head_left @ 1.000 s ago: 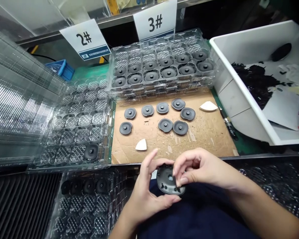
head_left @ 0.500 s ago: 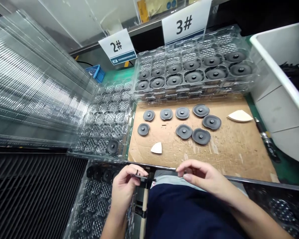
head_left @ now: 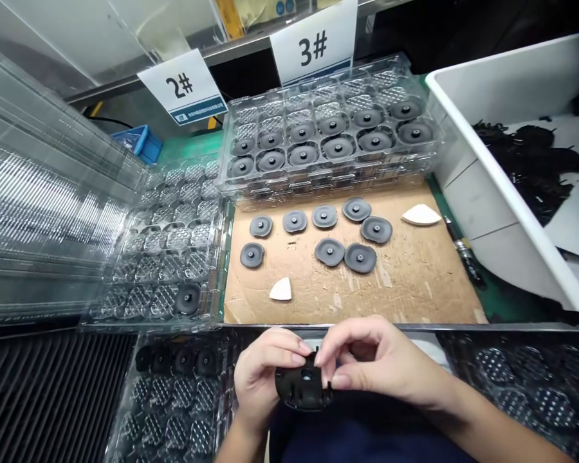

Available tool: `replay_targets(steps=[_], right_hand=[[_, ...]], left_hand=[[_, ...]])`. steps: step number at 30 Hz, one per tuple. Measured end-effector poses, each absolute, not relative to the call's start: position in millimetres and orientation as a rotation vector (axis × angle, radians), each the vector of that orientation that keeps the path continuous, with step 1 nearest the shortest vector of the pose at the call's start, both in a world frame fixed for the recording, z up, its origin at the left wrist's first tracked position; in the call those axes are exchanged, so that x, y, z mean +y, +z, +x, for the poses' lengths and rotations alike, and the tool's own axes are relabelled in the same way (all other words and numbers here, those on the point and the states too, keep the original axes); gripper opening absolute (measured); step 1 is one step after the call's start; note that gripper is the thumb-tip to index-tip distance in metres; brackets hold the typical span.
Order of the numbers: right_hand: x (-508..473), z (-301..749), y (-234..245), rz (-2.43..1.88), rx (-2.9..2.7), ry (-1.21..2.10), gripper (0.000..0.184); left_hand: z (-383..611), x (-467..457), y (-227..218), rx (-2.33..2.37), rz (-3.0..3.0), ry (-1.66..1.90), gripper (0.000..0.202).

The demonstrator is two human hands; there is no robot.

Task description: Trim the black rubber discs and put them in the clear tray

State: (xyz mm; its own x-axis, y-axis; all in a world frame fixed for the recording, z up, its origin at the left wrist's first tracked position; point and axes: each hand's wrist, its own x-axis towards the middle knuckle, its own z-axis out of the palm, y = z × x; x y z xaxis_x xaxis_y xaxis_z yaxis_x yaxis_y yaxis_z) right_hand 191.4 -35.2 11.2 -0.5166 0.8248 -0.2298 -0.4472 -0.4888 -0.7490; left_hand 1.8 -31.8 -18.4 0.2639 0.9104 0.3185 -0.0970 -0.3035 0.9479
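Note:
My left hand [head_left: 270, 370] is closed on the edge of a roundish black plastic part [head_left: 302, 389], which has small upright prongs and a hole near its middle. At the part's right edge, the bent thumb and fingers of my right hand [head_left: 367, 357] pinch close to a prong. Whether a small piece also sits between those fingertips is hidden. Both hands are just in front of the table edge, over my lap. Beyond them, several grey discs with central studs, one of them a grey disc [head_left: 360, 257], lie on a cardboard sheet [head_left: 415, 283].
White wedge-shaped pieces, a near one [head_left: 281, 289] and a far one [head_left: 421, 215], rest on the cardboard. Behind stands a clear tray [head_left: 328, 173] of grey discs. A white bin [head_left: 506, 173] with black parts is right; another clear tray [head_left: 168, 267] is left.
My hands have come together, and the right fingers now touch the black part. My left hand has turned the part so its pronged face shows. The view has shifted right.

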Motion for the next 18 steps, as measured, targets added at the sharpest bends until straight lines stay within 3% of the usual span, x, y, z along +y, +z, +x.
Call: replay_targets(steps=[18], right_hand=[[-34,177,13,-0.647,-0.426,2.267,0.013]], left_hand=[[12,-37,-21,0.712,1.211,1.197,0.008]])
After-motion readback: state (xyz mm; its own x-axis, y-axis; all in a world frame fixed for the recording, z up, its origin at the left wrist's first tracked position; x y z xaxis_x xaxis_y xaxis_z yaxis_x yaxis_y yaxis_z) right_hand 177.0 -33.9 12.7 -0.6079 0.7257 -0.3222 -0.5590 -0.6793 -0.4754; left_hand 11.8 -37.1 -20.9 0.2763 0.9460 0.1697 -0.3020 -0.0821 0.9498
